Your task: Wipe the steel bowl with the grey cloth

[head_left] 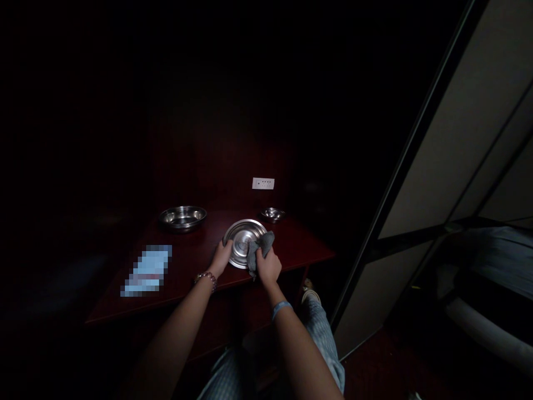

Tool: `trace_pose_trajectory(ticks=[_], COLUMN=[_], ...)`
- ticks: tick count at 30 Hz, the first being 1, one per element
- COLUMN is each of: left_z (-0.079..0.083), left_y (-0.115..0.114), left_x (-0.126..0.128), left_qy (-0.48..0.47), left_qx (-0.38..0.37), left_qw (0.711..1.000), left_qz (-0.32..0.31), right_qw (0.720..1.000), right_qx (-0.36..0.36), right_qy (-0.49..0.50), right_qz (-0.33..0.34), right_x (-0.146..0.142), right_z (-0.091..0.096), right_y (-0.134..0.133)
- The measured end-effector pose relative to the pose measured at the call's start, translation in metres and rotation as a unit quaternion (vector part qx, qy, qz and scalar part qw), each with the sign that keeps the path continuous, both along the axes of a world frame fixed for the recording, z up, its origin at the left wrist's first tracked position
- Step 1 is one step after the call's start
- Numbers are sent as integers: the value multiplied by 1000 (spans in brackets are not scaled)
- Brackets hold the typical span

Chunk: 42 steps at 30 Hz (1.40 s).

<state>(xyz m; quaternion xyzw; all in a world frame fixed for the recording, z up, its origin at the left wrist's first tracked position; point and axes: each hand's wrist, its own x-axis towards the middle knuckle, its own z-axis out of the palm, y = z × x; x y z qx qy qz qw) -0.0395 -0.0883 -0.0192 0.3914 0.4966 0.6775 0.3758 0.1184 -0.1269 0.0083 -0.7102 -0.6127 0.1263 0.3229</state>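
A round stainless steel plate [237, 247] stands tilted on the dark red wooden table [302, 244], its near edge raised. My left hand [220, 258] grips the plate's left rim. My right hand [268, 268] is shut on a grey cloth [261, 245], which it presses against the plate's right side. A beaded bracelet circles my left wrist, and a blue band circles my right wrist. The cloth hides part of the plate.
A wide steel bowl [182, 218] and a smaller steel bowl [272, 214] stand behind the plate. A blurred pale blue flat item [146, 270] lies at the table's left. A white wall socket panel [263, 183] is above. Tall beige panels [437, 150] stand at the right.
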Motion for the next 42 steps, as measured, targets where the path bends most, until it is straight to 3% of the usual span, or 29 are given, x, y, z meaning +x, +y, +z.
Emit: trace_pose_trajectory(ticks=[24,42], left_z=[-1,9], left_y=[2,-7], left_x=[1,4], left_qy=[-7,4], left_qx=[-25,33], left_qw=[999,999], left_qz=[22,-25], right_qw=[1000,1000], right_qx=[0,-7], right_qy=[7,-8], right_qz=[0,-2], right_x=[0,0], right_z=[-2,-1], right_y=[2,1])
